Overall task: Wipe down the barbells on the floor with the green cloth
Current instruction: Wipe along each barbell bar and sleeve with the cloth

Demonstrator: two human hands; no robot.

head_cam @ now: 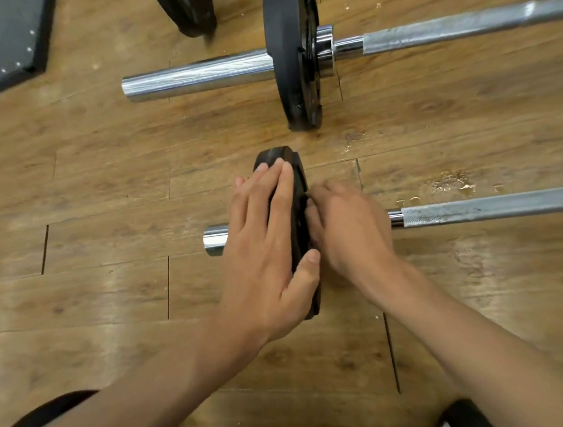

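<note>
Two chrome barbells lie on the wooden floor. The near barbell (486,207) carries a small black plate (278,157) standing on edge, with its sleeve end (215,241) poking out to the left. My left hand (265,245) grips this plate, fingers laid over its left face and thumb hooked on its rim. My right hand (351,230) is cupped over the bar right beside the plate, fingertips at the plate's right face; what they hold is hidden. The far barbell (199,73) has a larger black plate (288,50). No green cloth is in view.
A dark mat (16,20) covers the floor at the top left. Another black plate (186,6) stands at the top edge. The floor is chipped (451,183) between the two bars. My dark clothing (471,422) shows at the bottom corners.
</note>
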